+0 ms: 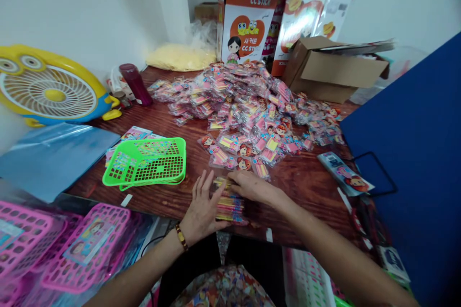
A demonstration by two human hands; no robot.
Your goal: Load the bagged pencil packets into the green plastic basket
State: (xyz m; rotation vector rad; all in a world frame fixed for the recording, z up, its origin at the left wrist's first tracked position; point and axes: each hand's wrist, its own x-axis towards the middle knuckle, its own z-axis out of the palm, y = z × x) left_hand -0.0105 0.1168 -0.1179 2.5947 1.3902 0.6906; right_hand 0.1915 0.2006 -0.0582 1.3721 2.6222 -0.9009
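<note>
A stack of small clear packets of pink and yellow candy sticks (229,208) lies near the table's front edge, between my hands. My left hand (202,208) rests along the stack's left side, fingers spread and thumb apart. My right hand (250,186) reaches over the far end, its fingers curled down on the packets there; its fingertips are partly hidden. Just beyond my hands, a large heap of the same packets (248,105) covers the middle of the table. To the left stands a green plastic basket (158,182) with printed cards behind it.
A yellow minion-shaped fan (54,88) and a maroon bottle (136,84) stand at the left. Blue plastic sheets (57,153) lie before the fan. Pink baskets (88,249) fill the lower left. An open cardboard box (324,74) and a blue panel (410,153) bound the right.
</note>
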